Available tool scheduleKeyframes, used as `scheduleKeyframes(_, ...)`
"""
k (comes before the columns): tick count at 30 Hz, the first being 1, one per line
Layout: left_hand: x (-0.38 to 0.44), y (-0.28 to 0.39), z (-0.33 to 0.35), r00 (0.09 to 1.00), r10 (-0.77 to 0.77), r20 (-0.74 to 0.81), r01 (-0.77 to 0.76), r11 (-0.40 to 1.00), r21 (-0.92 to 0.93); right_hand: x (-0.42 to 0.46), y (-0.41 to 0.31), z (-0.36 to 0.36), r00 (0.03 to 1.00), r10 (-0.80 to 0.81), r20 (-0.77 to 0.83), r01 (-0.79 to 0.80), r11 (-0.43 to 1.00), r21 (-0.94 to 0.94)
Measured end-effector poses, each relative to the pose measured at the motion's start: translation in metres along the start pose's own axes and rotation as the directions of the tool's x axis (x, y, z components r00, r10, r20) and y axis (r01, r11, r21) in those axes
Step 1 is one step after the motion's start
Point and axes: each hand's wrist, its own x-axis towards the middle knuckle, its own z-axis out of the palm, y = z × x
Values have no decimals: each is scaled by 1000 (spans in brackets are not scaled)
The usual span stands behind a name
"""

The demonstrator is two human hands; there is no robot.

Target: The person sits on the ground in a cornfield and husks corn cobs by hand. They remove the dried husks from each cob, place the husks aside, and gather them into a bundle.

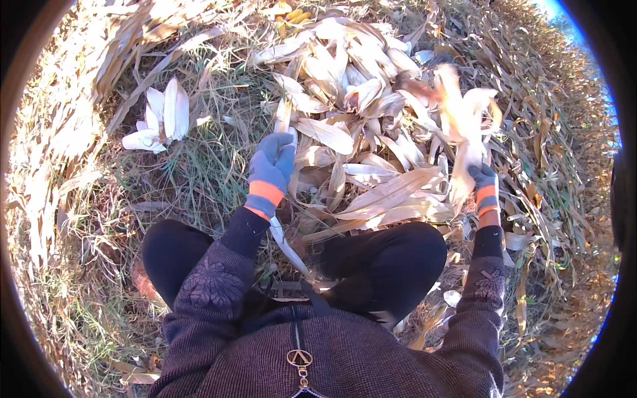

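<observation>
My left hand (272,161), in a grey knit glove with an orange-banded cuff, is curled closed in front of my knees. A pale husk strip (282,115) shows at its fingertips; how far it runs inside the fist is hidden. Another long, narrow pale strip (287,246) hangs below the wrist. Out to the right, my right hand (482,180), in a matching glove, grips a bunch of corn husk (465,144) by its lower end. The husk is blurred, with curled leaves at its top. Between and beyond my hands lies a heap of dry corn husks (348,94).
Yellow corn cobs (297,17) lie behind the heap. An opened white husk (166,114) rests on the grass at left. Dry corn stalks (537,124) line the right side, with more stalks (124,45) at upper left. My bent legs (393,263) are close below the heap.
</observation>
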Motion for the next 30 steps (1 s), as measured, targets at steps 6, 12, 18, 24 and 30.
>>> scheduleKeyframes(6, 2, -36, -22, 897, -370, -240, 228, 854, -467, -25, 61, -116, 607, 371, -703, -228, 928, 294)
scheduleKeyframes(12, 2, -33, -22, 887, -420, -193, 229, 761, -607, -27, -58, 94, 991, 133, 3, -132, 981, 140)
scheduleKeyframes(18, 6, -36, -29, 877, -402, -263, 148, 747, -648, -9, -74, 352, 626, -128, 769, 396, 902, -171)
scheduleKeyframes(24, 11, -17, -21, 887, -429, -171, 200, 692, -694, -2, 82, 507, 863, -150, 482, 477, 558, -679)
scheduleKeyframes(30, 5, -17, -42, 855, -493, -159, 239, 648, -723, -37, 140, 543, 859, 366, 359, 48, 639, -767)
